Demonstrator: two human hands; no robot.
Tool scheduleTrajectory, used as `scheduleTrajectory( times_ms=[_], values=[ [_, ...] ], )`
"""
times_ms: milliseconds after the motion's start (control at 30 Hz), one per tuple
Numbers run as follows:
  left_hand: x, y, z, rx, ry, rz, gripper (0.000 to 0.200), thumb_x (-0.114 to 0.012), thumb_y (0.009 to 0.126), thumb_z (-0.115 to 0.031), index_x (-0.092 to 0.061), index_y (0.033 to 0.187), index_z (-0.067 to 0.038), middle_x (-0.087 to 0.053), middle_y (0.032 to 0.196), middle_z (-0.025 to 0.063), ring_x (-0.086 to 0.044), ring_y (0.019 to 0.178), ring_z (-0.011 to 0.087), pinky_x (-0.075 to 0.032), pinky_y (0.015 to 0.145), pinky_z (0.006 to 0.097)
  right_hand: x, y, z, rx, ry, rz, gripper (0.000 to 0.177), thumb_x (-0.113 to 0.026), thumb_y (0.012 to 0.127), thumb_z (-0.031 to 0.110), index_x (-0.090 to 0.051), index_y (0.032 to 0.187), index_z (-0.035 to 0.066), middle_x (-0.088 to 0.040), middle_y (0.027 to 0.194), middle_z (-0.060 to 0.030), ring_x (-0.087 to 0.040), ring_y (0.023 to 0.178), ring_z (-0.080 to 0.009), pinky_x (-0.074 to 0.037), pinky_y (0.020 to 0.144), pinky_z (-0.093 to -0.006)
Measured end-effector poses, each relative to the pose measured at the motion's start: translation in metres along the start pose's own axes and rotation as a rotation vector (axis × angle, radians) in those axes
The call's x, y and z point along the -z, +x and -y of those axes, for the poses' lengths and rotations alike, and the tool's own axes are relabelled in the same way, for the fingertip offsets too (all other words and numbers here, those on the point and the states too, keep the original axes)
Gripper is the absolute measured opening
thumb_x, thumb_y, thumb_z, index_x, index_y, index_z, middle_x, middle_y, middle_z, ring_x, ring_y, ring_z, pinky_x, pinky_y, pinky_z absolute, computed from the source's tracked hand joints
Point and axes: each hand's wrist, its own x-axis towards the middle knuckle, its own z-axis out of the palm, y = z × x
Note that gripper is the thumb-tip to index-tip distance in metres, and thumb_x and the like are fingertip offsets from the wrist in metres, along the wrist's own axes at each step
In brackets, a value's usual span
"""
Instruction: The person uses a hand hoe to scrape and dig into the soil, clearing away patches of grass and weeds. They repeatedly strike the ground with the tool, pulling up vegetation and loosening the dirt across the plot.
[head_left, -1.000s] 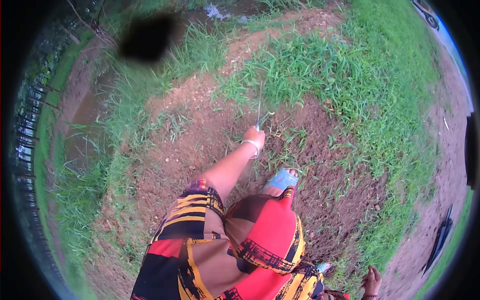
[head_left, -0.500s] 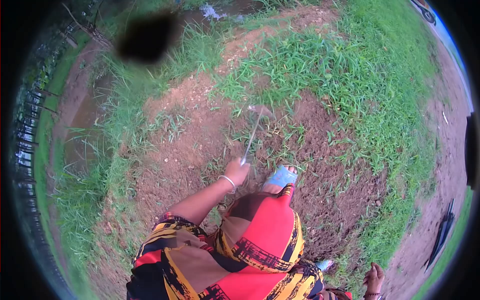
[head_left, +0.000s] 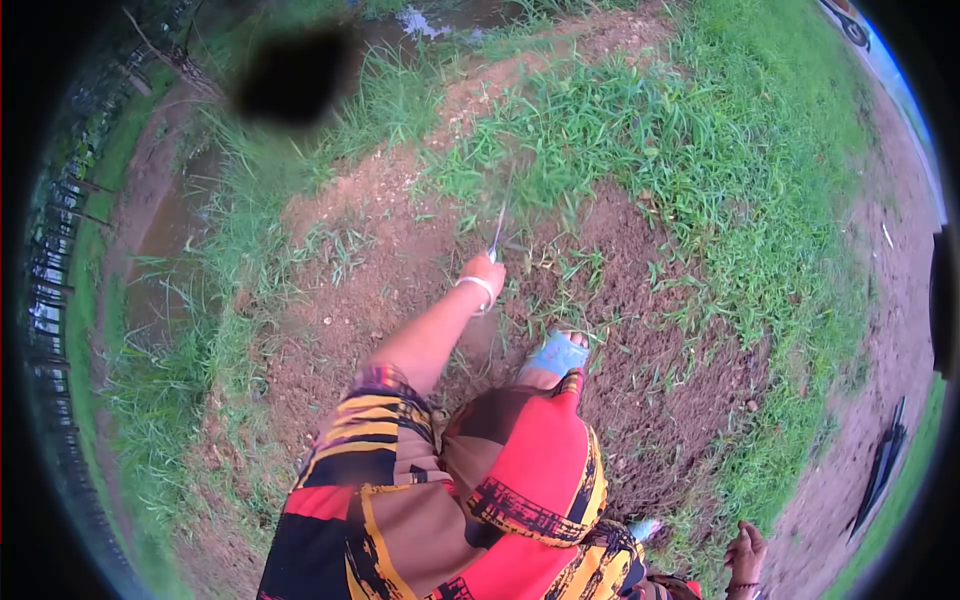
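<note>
Held in my left hand [head_left: 484, 270] is the pale handle of a thin hand tool [head_left: 500, 225]. The tool points up into the edge of the grass, where its far end is blurred. A white bangle circles that wrist. My right hand [head_left: 745, 552] is out to the side at the lower right, its fingers loosely bent with nothing seen in them. Between the two hands lies dug brown soil [head_left: 655, 385] with loose green blades on it. Leafy grass [head_left: 620, 125] grows just beyond the tool.
My foot in a blue sandal [head_left: 558, 354] stands on the soil near the tool. Muddy water [head_left: 165, 250] lies to the left past tall grass. A dark folded object [head_left: 882, 465] rests on the path at right. A wheel [head_left: 855, 32] shows at the top right.
My left hand has moved up and away from my body with the tool, whose end has gone from the bare soil into the grass. My right hand has barely moved.
</note>
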Motion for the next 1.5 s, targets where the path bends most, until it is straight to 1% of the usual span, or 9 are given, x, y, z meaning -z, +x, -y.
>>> scheduleTrajectory(
  times_ms=[267,600,700,767,933,1067,1233,1367,1500],
  values=[
    [0.007,0.008,-0.016,0.280,-0.821,0.285,0.024,-0.048,0.089,-0.030,-0.046,0.074,-0.011,-0.042,0.054,-0.0016,-0.039,0.037,0.0108,-0.029,0.031,0.0276,-0.005,0.004,0.001,0.011,0.042,-0.015,0.033,-0.051,0.087,0.027,-0.054,0.109,0.003,-0.051,0.054,0.0008,-0.044,0.036,-0.0068,-0.032,0.031,-0.0185],
    [-0.009,-0.091,0.072,0.156,-0.303,0.148,0.035,-0.043,0.087,-0.033,-0.057,0.091,0.000,-0.060,0.078,0.0223,-0.057,0.077,0.0396,-0.044,0.069,0.0445,-0.004,-0.008,0.005,0.084,0.063,-0.017,0.031,-0.049,0.088,0.025,-0.053,0.110,0.004,-0.051,0.054,0.0008,-0.045,0.037,-0.0060,-0.033,0.031,-0.0180],
    [0.015,-0.102,0.075,0.029,-0.542,0.067,0.027,-0.043,0.091,-0.031,-0.044,0.076,-0.009,-0.039,0.050,-0.0018,-0.035,0.033,0.0085,-0.030,0.029,0.0253,-0.003,-0.006,0.003,0.092,0.042,0.012,0.031,-0.049,0.088,0.026,-0.053,0.110,0.004,-0.051,0.054,0.0008,-0.044,0.036,-0.0061,-0.033,0.031,-0.0180],
    [0.059,-0.092,0.015,0.029,-0.614,0.023,0.034,-0.041,0.089,-0.032,-0.054,0.082,-0.002,-0.055,0.060,0.0160,-0.056,0.051,0.0309,-0.042,0.049,0.0417,-0.002,-0.004,0.000,0.088,0.049,0.012,0.031,-0.049,0.088,0.026,-0.053,0.110,0.004,-0.051,0.054,0.0007,-0.044,0.036,-0.0062,-0.033,0.031,-0.0181],
    [0.052,0.000,-0.043,-0.170,-0.456,-0.251,0.036,-0.040,0.089,-0.032,-0.055,0.079,-0.001,-0.060,0.068,0.0164,-0.057,0.067,0.0393,-0.045,0.063,0.0450,-0.004,-0.002,0.005,0.053,0.032,0.005,0.031,-0.049,0.089,0.027,-0.054,0.109,0.004,-0.051,0.054,0.0008,-0.045,0.036,-0.0062,-0.032,0.031,-0.0183],
    [0.017,-0.009,-0.003,-0.045,0.175,0.019,0.039,-0.034,0.090,-0.030,-0.058,0.090,0.001,-0.057,0.099,0.0262,-0.053,0.097,0.0393,-0.041,0.086,0.0448,-0.004,0.000,0.004,0.044,0.022,0.001,0.031,-0.050,0.088,0.027,-0.054,0.108,0.004,-0.051,0.054,0.0009,-0.045,0.037,-0.0063,-0.032,0.031,-0.0182],
    [0.038,-0.029,0.016,-0.184,0.183,0.064,0.039,-0.035,0.090,-0.033,-0.057,0.087,-0.001,-0.060,0.083,0.0236,-0.057,0.085,0.0406,-0.045,0.077,0.0440,-0.009,-0.008,0.020,0.048,0.045,0.023,0.032,-0.050,0.088,0.028,-0.054,0.109,0.004,-0.051,0.054,0.0013,-0.045,0.037,-0.0061,-0.033,0.032,-0.0181],
    [0.053,-0.108,0.073,0.070,-0.050,0.212,0.036,-0.039,0.090,-0.034,-0.052,0.077,-0.003,-0.049,0.048,0.0085,-0.050,0.038,0.0201,-0.042,0.040,0.0367,-0.004,-0.007,0.003,0.059,0.024,-0.014,0.033,-0.051,0.088,0.028,-0.054,0.109,0.003,-0.051,0.053,0.0006,-0.045,0.037,-0.0065,-0.033,0.031,-0.0185],
    [0.050,-0.103,0.098,-0.069,-0.193,-0.039,0.036,-0.041,0.089,-0.034,-0.053,0.077,-0.002,-0.056,0.060,0.0147,-0.056,0.050,0.0275,-0.043,0.051,0.0412,-0.001,-0.002,-0.004,0.052,0.037,0.022,0.033,-0.052,0.088,0.029,-0.054,0.109,0.003,-0.051,0.053,0.0003,-0.044,0.036,-0.0066,-0.033,0.031,-0.0185]
  ],
)
